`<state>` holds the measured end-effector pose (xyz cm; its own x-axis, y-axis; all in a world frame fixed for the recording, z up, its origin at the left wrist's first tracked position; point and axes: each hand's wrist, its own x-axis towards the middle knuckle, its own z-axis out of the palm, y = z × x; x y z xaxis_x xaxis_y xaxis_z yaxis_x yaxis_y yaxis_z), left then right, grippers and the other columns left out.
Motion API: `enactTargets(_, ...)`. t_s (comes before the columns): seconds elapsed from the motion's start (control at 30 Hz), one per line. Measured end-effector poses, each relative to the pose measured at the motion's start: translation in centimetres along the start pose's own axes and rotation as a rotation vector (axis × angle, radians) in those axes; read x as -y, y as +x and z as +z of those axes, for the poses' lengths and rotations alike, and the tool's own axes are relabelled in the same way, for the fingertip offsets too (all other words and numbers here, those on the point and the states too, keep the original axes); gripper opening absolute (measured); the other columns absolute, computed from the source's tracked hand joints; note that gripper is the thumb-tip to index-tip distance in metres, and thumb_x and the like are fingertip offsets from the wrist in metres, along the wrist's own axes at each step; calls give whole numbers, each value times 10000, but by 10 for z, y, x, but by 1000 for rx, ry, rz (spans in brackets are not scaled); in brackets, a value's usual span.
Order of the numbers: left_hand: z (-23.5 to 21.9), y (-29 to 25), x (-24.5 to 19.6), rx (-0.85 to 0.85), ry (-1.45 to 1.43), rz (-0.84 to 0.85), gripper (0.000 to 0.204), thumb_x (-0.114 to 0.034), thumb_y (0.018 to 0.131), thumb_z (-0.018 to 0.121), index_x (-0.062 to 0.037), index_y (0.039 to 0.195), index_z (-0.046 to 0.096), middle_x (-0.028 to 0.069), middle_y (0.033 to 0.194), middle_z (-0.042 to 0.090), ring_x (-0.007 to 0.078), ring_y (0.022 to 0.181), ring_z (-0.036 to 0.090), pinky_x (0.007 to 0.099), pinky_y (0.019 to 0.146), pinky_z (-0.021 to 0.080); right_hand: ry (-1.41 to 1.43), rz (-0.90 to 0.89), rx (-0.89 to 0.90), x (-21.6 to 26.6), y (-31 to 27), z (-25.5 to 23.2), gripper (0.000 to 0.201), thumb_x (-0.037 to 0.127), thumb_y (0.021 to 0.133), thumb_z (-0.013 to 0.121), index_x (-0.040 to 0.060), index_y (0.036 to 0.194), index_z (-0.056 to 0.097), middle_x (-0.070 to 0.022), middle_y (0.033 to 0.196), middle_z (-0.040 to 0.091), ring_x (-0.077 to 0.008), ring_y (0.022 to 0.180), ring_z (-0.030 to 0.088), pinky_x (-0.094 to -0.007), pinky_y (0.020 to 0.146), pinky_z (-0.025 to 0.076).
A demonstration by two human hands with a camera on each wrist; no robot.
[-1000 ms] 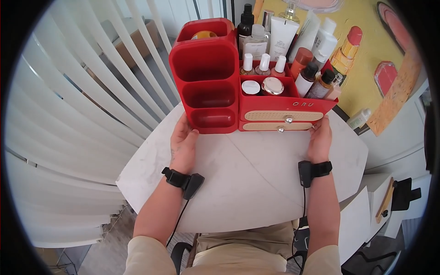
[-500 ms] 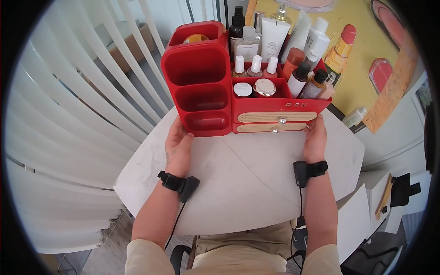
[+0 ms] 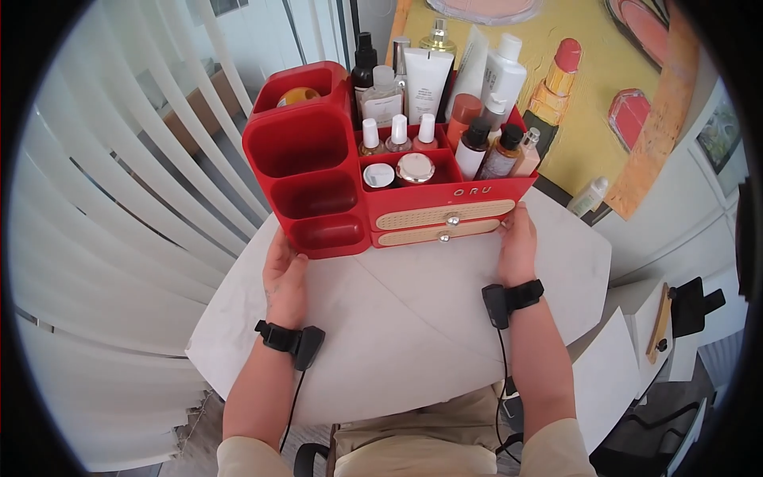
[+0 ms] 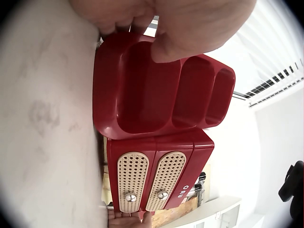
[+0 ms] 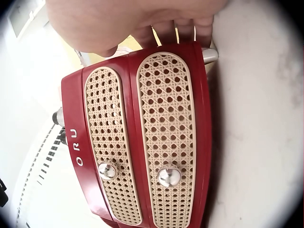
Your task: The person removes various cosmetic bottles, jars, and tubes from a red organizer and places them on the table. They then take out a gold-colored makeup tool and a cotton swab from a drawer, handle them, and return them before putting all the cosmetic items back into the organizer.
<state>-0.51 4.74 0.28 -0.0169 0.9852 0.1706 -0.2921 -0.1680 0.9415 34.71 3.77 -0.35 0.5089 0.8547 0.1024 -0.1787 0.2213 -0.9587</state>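
Uneven pushing could topple the slim black-capped bottles (image 3: 473,153) in the boxy red plastic organizer (image 3: 413,195), far on the white marbled table (image 3: 413,334): the left hand (image 3: 284,277) pinches its left corner, the right hand (image 3: 519,242) presses straight-fingered opposite.

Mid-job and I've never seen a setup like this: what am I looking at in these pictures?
There's no robot: a person is working bare-handed. The widest picture is from a head camera looking down; the other two are from wrist cameras, one per wrist, so the scene appears turned. On the white table is a red organizer with open compartments, two drawers, bottles and round containers. The left hand grips one end, thumb on its front; the right hand rests against the other, beside the drawers.
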Motion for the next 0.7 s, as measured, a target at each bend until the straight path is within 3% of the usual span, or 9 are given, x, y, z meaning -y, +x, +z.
enactTargets(0.23, 8, -1, -7, -50, -29, -29, 729, 67, 845, 398, -28, 1531, 172, 157, 1523, 344, 249, 1398, 348, 375, 1151, 285, -5, 2, -10, 2, -1, 1, 434, 372, 1047, 374, 9, 1172, 578, -87, 1151, 656, -176, 1054, 605, -351, 940, 446)
enactTargets(0.7, -3, 0, 2, -24, -52, 18, 765, 155, 822, 388, -40, 1534, 185, 128, 1509, 382, 215, 1362, 407, 315, 1086, 344, 9, -7, -17, 3, -6, 4, 392, 349, 1027, 405, 30, 1137, 606, -62, 1149, 649, -153, 1051, 591, -319, 898, 452)
